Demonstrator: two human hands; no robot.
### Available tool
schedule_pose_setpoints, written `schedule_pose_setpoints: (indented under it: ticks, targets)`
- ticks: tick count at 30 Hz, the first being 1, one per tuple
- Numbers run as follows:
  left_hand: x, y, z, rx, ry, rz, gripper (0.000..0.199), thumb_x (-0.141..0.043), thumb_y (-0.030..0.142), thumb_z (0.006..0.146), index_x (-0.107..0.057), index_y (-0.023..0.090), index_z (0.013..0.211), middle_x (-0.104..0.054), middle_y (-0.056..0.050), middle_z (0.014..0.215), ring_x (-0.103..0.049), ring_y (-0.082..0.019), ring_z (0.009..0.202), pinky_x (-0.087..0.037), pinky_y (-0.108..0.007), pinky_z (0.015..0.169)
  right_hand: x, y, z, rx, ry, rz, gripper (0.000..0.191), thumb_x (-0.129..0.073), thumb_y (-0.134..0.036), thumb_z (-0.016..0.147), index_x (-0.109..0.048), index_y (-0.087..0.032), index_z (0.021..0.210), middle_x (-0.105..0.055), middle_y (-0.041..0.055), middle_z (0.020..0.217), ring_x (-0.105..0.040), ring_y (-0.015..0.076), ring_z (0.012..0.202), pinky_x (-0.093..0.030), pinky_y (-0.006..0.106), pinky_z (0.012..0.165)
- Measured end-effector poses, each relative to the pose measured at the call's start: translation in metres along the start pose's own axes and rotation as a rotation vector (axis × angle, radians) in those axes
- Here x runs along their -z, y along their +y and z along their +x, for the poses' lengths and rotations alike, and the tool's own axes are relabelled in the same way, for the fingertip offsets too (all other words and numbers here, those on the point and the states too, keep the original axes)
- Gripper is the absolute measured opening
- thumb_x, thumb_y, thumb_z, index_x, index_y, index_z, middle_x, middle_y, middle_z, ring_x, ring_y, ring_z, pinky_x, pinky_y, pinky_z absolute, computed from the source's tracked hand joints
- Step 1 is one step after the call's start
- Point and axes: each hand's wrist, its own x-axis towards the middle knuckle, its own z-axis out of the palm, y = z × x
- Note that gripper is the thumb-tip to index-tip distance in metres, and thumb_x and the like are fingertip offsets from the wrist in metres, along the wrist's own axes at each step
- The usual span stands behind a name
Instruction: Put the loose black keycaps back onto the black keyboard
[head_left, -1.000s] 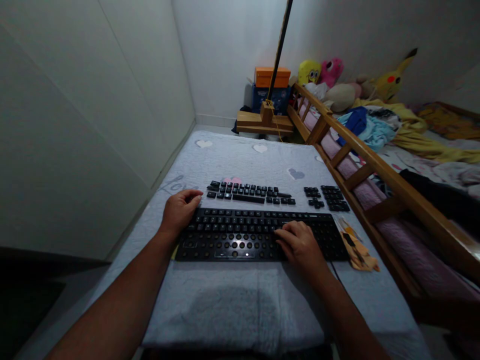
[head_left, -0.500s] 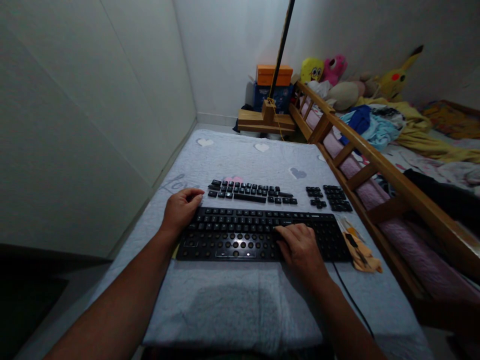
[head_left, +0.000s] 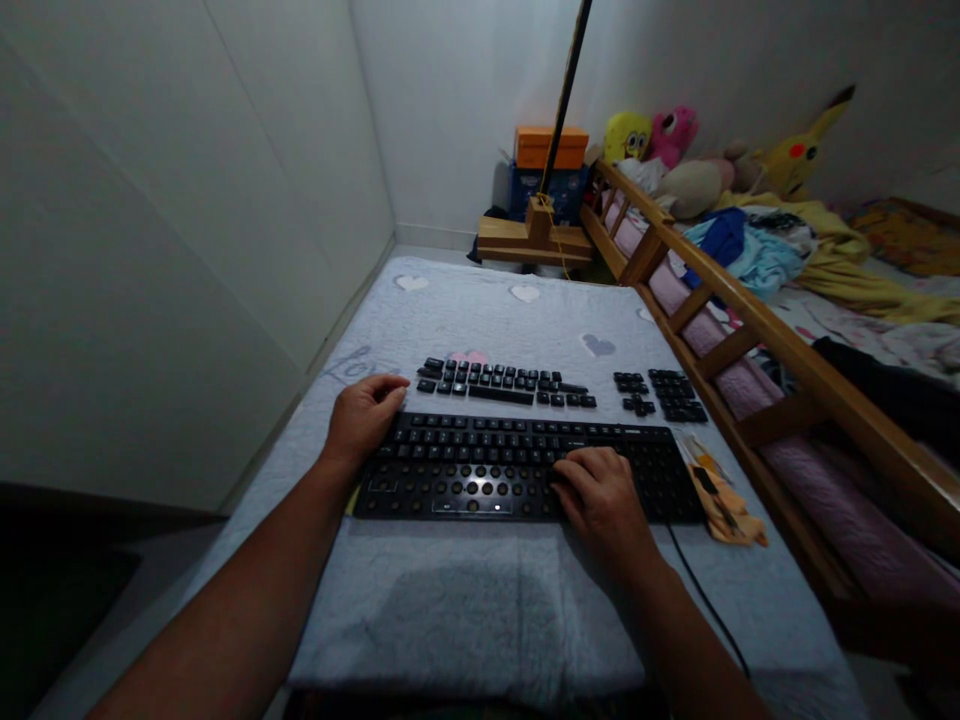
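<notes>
A black computer keyboard lies across the cloth-covered table, its upper rows bearing keycaps and its lower rows and number pad bare. My left hand rests at its upper left corner, thumb and fingers drawn together; whatever they may hold is hidden. Over the right end of the lowest capped row, my right hand is closed in a pinch on a keycap, mostly covered by the fingers. Beyond the keyboard, loose keycaps lie in rows, the long space bar among them. Further loose keycaps sit grouped to the right.
An orange cloth with a small dark tool on it lies right of the keyboard. A black cable runs toward the near edge. A wooden bed rail borders the right side, and a pale panel stands on the left.
The right fingers have shifted very slightly at the same spot on the keyboard. My left hand stays where it was, and the view has moved a little.
</notes>
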Motion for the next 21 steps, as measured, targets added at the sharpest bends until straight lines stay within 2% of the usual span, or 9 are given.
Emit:
schedule_pose_setpoints:
  ticks: [11, 21]
  targets:
    - [0.0012, 0.0022, -0.0013, -0.001, 0.007, 0.001, 0.032, -0.059, 0.039, 0.075, -0.076, 0.018, 0.093, -0.076, -0.004, 0.09, -0.068, -0.02, 0.083, -0.052, -0.029, 0.08, -0.0008, 0.0023, 0.0021, -0.001, -0.022, -0.037, 0.013, -0.064, -0.009, 0.084, -0.066, -0.018, 0.092, -0.066, 0.0067, 0.097, -0.052, 0.0245, 0.093, -0.038, 0.038, 0.08]
    - [0.001, 0.0034, -0.001, 0.003, 0.006, 0.015, 0.033, -0.059, 0.038, 0.076, -0.076, 0.018, 0.095, -0.076, -0.004, 0.091, -0.068, -0.02, 0.082, -0.053, -0.03, 0.082, 0.003, -0.0005, 0.0092, 0.027, -0.085, -0.098, 0.016, -0.063, -0.007, 0.086, -0.069, -0.021, 0.092, -0.068, 0.0038, 0.092, -0.051, 0.0223, 0.087, -0.036, 0.036, 0.077]
